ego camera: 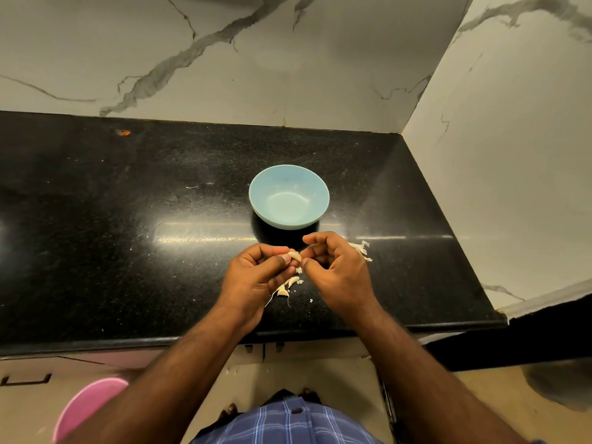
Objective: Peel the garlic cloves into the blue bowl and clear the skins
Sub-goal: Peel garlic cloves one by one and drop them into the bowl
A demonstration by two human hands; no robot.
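Pinching a pale curved garlic clove (295, 256), the left hand (256, 277) grips it while the right hand (336, 277) picks at its tip. Round light-blue bowl (289, 196) sits at 12 o'clock on the black speckled stone counter (128, 219), papery white skins (362, 249) at 3 o'clock.

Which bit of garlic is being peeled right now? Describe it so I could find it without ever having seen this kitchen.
Start at the black counter and find the blue bowl. Just in front of it, the left hand and right hand meet. The garlic clove is the pale one pinched between their fingertips, held up, unlike the loose cloves and skins lying on the counter.
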